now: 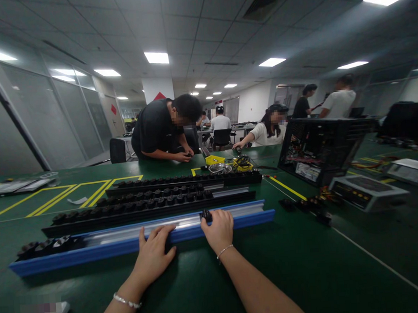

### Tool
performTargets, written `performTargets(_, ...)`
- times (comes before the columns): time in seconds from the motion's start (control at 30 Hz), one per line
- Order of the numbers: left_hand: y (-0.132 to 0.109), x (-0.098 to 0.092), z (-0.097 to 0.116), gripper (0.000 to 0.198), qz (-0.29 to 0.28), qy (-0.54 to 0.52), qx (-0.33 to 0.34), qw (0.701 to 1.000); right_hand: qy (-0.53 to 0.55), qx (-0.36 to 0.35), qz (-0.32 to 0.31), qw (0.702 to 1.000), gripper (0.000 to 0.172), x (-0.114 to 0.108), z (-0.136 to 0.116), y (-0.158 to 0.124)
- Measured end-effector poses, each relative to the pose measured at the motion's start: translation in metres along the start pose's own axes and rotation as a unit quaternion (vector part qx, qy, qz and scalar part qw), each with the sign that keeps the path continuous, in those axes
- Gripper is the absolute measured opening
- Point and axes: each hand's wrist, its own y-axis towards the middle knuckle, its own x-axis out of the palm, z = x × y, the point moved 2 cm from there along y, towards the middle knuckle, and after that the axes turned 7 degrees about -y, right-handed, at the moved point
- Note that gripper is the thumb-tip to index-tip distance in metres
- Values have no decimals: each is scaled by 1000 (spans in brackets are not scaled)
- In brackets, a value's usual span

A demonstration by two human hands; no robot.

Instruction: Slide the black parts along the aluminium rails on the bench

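Observation:
A long blue rail with a silver channel lies across the green table in front of me. My left hand rests flat against its near edge, fingers spread over the blue side. My right hand is closed in a pinch on a small black part sitting in the silver channel. Several more black parts fill the channel at the rail's left end. Two black rails loaded with rows of the same black parts lie just behind the blue one.
An open black computer case stands at the right, with a grey flat unit and loose black parts beside it. A yellow tray and metal bowl sit further back. Other people work at the table's far side.

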Motion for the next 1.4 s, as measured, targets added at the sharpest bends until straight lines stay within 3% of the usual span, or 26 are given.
performTargets(1.4, 0, 2, -2, 49, 8, 12, 12, 1000, -16, 52, 39, 998, 17, -4, 20, 4)
